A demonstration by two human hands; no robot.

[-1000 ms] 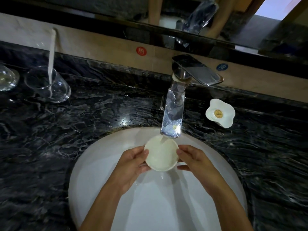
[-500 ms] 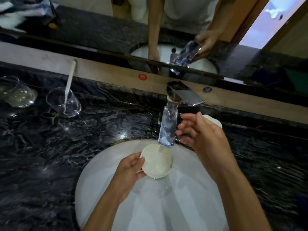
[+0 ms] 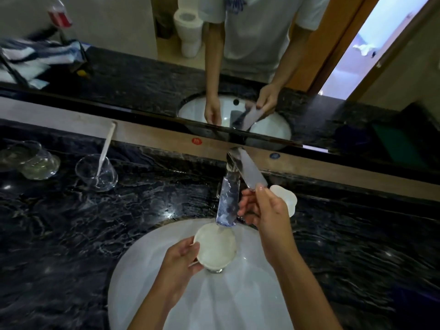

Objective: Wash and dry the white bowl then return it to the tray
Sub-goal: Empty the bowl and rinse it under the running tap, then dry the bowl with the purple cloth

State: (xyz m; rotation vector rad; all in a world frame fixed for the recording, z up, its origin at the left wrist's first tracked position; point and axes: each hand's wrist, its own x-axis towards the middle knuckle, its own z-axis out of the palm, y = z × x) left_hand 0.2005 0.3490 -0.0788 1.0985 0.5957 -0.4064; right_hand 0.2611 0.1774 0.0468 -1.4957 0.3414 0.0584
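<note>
A small white bowl (image 3: 215, 246) sits over the white sink basin (image 3: 142, 270), right under the chrome tap spout (image 3: 227, 203). It looks full of water. My left hand (image 3: 181, 260) grips the bowl's left rim. My right hand (image 3: 264, 210) is raised beside the spout, and its fingertips touch the end of the flat chrome tap lever (image 3: 247, 167). No tray is in view.
Black marble counter (image 3: 71, 222) surrounds the basin. A glass tumbler with a white stick (image 3: 96, 172) and a second glass vessel (image 3: 31, 160) stand at the left. A white flower-shaped dish (image 3: 287, 201) lies behind my right hand. A mirror (image 3: 214, 55) runs along the back.
My right hand let go of the bowl and rose to the tap lever. My left hand alone keeps the bowl under the spout. The view has tilted up toward the mirror.
</note>
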